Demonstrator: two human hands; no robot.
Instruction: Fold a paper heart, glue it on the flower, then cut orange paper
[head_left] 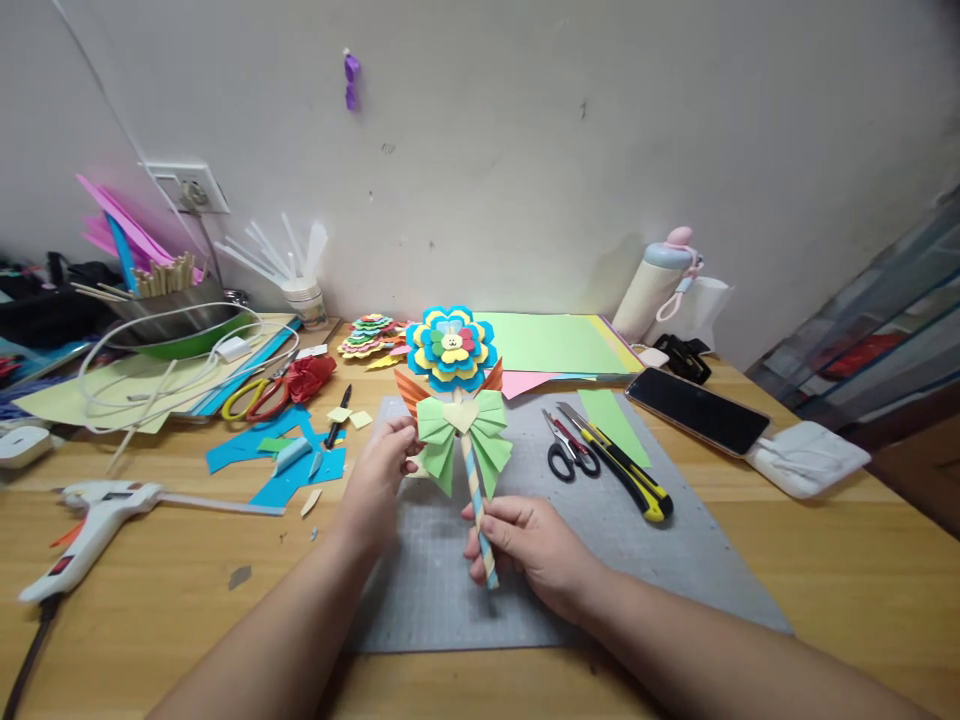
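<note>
A paper flower [452, 347] with layered blue, yellow, green and red petals stands upright on a striped paper stick [475, 497]. Below the bloom sits a green pleated bow [463, 440] with a pale heart at its middle and orange pleats behind. My right hand [525, 545] is closed round the lower part of the stick. My left hand [379, 475] pinches the left wing of the bow. Both hands hover over a grey cutting mat [600, 560].
On the mat lie black scissors [568, 450], a yellow utility knife [626, 470] and a green paper strip [611, 420]. A phone [697, 408] lies to the right. A white glue gun [82, 530], blue paper scraps [285, 460] and yellow-handled scissors [247, 398] are to the left.
</note>
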